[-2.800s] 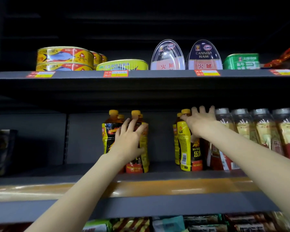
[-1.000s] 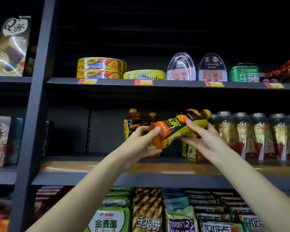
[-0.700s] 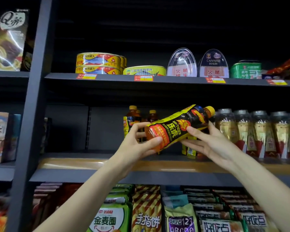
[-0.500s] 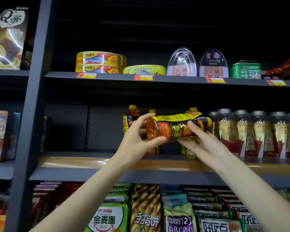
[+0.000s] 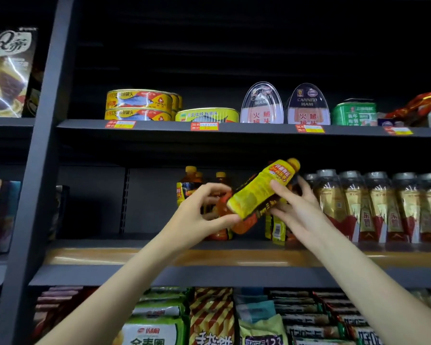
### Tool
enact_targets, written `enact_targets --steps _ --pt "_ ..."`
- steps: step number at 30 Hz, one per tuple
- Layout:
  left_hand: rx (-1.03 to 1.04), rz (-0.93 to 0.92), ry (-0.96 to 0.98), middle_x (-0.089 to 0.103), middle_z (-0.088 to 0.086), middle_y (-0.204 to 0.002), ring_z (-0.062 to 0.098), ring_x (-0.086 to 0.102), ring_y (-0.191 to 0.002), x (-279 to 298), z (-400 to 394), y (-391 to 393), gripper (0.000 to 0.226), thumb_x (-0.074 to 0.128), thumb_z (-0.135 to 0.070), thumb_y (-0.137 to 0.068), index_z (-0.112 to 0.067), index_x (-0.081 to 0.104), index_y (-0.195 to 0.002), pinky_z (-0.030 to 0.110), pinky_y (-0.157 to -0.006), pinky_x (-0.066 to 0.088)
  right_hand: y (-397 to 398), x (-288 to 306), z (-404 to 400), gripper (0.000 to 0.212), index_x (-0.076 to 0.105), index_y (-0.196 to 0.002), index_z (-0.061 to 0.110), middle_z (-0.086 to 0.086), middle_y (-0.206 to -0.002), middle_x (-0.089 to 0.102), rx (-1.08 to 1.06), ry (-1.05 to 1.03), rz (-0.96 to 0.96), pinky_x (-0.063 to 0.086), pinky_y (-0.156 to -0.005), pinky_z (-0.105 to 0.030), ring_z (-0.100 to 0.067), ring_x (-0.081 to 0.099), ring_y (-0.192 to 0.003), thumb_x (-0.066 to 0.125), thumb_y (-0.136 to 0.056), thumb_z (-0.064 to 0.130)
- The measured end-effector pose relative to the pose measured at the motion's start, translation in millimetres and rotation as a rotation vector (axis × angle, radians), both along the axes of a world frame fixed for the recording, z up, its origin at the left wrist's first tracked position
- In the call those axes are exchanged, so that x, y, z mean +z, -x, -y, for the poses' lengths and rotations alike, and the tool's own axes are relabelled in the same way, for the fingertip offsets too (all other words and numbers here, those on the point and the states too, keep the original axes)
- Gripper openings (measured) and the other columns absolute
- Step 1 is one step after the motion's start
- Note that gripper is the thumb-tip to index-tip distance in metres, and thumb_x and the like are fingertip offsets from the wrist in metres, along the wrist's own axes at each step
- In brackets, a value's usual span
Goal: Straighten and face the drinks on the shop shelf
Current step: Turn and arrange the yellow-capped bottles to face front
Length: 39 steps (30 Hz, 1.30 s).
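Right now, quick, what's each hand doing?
Left hand: holding the bottom end of the tilted yellow bottle.
Right hand: holding the same bottle higher up.

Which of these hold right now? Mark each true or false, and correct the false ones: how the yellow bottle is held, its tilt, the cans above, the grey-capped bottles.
1. Both hands hold the yellow bottle. True: the left hand grips its base, the right hand its middle.
2. The yellow bottle stands upright on the shelf. False: it is tilted in the air, cap up to the right.
3. The fish cans sit on the shelf above the drinks. True.
4. The grey-capped bottles lie toppled over. False: they stand upright in a row.
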<state>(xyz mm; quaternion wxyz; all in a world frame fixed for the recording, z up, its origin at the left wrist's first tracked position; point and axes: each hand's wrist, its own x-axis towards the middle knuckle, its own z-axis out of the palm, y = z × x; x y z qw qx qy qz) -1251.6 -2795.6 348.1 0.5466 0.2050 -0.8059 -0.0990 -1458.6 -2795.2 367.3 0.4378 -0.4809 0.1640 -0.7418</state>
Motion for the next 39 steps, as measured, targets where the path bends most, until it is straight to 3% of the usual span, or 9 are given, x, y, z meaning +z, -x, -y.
enact_targets --steps 3,7,11,15,18,23,27,32,39 --pt "-0.002 0.104 -0.208 0.05 -0.007 -0.133 0.006 0.056 -0.114 4.2 6.9 3.8 0.067 0.062 -0.06 -0.069 -0.034 0.047 -0.128 0.035 -0.098 0.047 3.3 -2.2 -5.0 0.074 0.045 -0.131 0.027 -0.003 -0.126 0.058 -0.052 0.185 -0.183 0.057 -0.07 -0.029 -0.014 0.063 -0.106 0.072 -0.066 0.007" --pt "-0.151 0.087 -0.339 0.064 0.005 -0.116 0.016 0.065 -0.103 11.9 6.6 14.8 0.069 0.064 -0.048 -0.072 -0.019 0.046 -0.132 0.039 -0.096 0.049 6.4 0.4 -6.9 0.085 0.042 -0.137 0.023 -0.005 -0.124 0.06 0.005 0.205 -0.202 0.056 -0.073 -0.031 -0.017 0.064 -0.107 0.076 -0.059 0.017" --pt "0.173 0.166 -0.018 0.055 -0.002 -0.123 0.007 0.054 -0.107 14.1 10.5 25.1 0.06 0.071 -0.037 -0.076 -0.021 0.044 -0.127 0.008 -0.084 0.044 9.0 9.6 -14.7 0.072 0.04 -0.134 0.023 -0.007 -0.124 0.059 -0.028 0.064 -0.333 0.056 -0.08 -0.044 -0.027 0.064 -0.106 0.072 -0.07 0.02" --pt "0.332 0.353 0.119 0.049 -0.002 -0.125 0.01 0.048 -0.115 16.9 17.4 37.8 0.056 0.069 -0.03 -0.081 -0.019 0.042 -0.129 0.007 -0.082 0.036 14.4 12.3 -9.6 0.073 0.044 -0.13 0.027 -0.001 -0.114 0.063 -0.421 0.061 -0.46 0.057 -0.079 -0.041 -0.022 0.063 -0.105 0.082 -0.068 0.019" --pt "0.427 0.408 0.115 0.047 0.0 -0.128 0.014 0.046 -0.12 22.7 24.8 36.6 0.045 0.062 -0.029 -0.087 -0.02 0.046 -0.129 0.023 -0.096 0.038 26.6 17.8 -7.2 0.084 0.038 -0.133 0.03 0.001 -0.122 0.058 -0.876 0.081 -0.831 0.046 -0.092 -0.038 -0.022 0.053 -0.115 0.086 -0.064 0.032" --pt "0.468 0.381 0.079 0.044 -0.003 -0.119 0.016 0.049 -0.112 15.8 38.4 32.6 0.035 0.059 -0.027 -0.089 -0.021 0.05 -0.122 0.021 -0.086 0.039 47.9 14.4 6.3 0.089 0.031 -0.14 0.024 -0.006 -0.123 0.061 -1.239 -0.138 -1.164 0.048 -0.08 -0.035 -0.03 0.057 -0.111 0.074 -0.069 0.058" --pt "0.506 0.381 0.045 0.044 -0.002 -0.117 0.019 0.052 -0.107 10.6 48.7 31.6 0.033 0.059 -0.025 -0.089 -0.019 0.052 -0.121 0.023 -0.084 0.041 59.7 20.5 15.6 0.097 0.022 -0.145 0.02 -0.013 -0.144 0.039 -1.096 -0.199 -1.286 0.044 -0.096 -0.045 -0.033 0.043 -0.128 0.07 -0.071 0.06" --pt "0.529 0.38 0.05 0.046 0.004 -0.124 0.019 0.051 -0.105 11.3 56.4 31.4 0.037 0.058 -0.021 -0.089 -0.017 0.05 -0.125 0.025 -0.087 0.041 70.8 26.1 2.5 0.092 0.017 -0.149 0.028 -0.004 -0.148 0.033 -0.615 -0.123 -1.203 0.057 -0.072 -0.03 -0.019 0.059 -0.1 0.074 -0.079 0.012" --pt "0.549 0.29 0.085 0.048 0.006 -0.125 0.023 0.051 -0.111 13.1 63.0 35.9 0.044 0.056 -0.017 -0.088 -0.018 0.043 -0.13 0.041 -0.095 0.044 28.9 7.9 31.0 0.085 0.025 -0.136 0.019 -0.014 -0.136 0.035 -1.167 -0.031 -1.305 0.048 -0.081 -0.038 -0.034 0.057 -0.109 0.077 -0.073 0.043"
